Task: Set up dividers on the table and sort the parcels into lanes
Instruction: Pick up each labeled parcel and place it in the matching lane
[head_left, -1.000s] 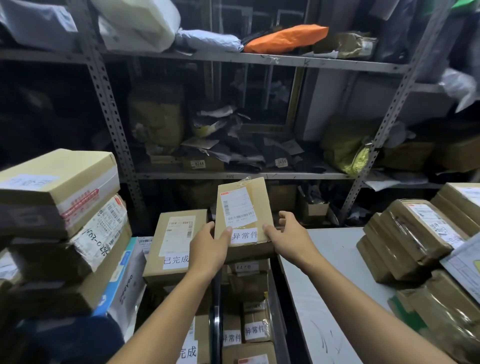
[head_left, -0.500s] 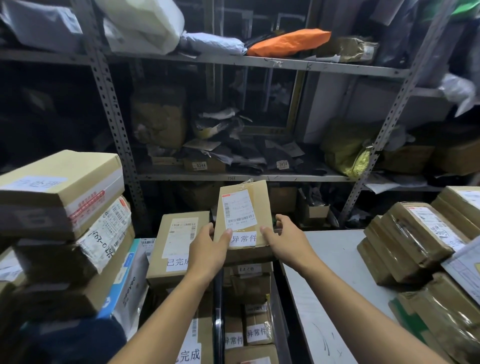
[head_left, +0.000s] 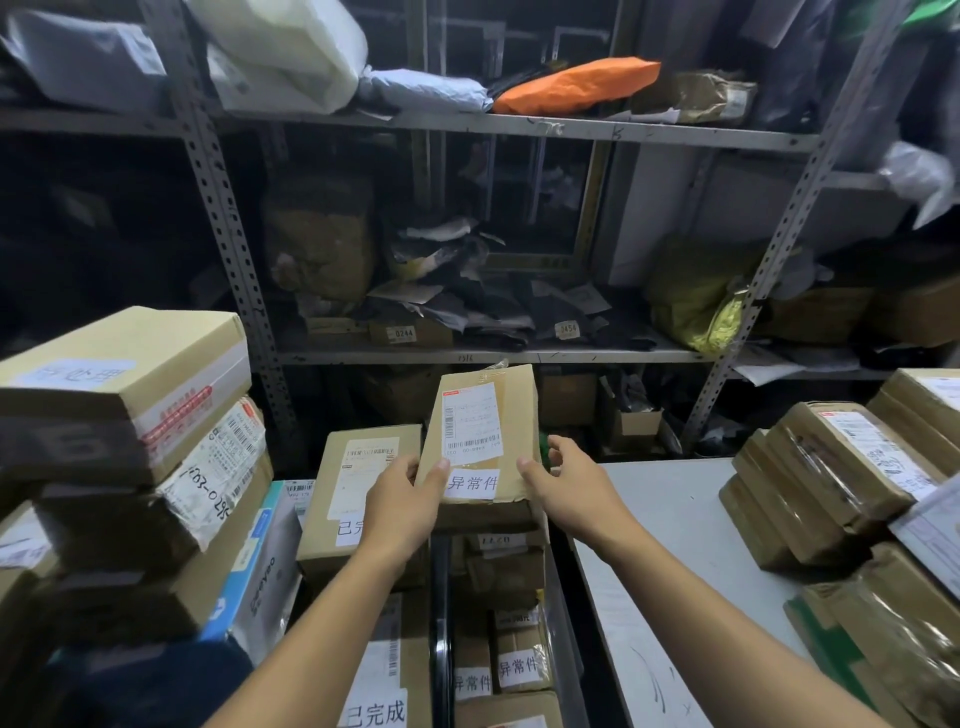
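At the bottom centre of the frame, two rows of small cartons (head_left: 511, 670) are seen on either side of a dark upright divider (head_left: 440, 618), those on the left tagged with one handwritten label and those on the right with another. Just above them, at the middle of the frame, the parcel (head_left: 480, 447) in hand is found: a flat brown carton with a white shipping label, tilted so that its long axis runs from the near edge up and away, leaning slightly to the right. It sits on top of the right-hand row, just right of the divider line. The left hand (head_left: 402, 512) is laid against its lower left corner, thumb on the face and fingers hidden behind the edge, so a light pinch is judged likely. The right hand (head_left: 566, 486) is held spread and relaxed, just off the right edge, and no contact can be made out. The parcel thus lies straight ahead between both hands, with the left hand the nearer and the only one touching; any settling or straightening would be judged to fall to it. To its left, a second carton (head_left: 363, 483) stands beside it in the neighbouring lane. At the right of the frame, a white table (head_left: 675, 545) carries a pile of taped parcels (head_left: 831, 467); at the left, larger boxes (head_left: 124, 374) are stacked. Farthest off, metal shelving (head_left: 519, 124) holds bags and an orange packet (head_left: 576, 83).
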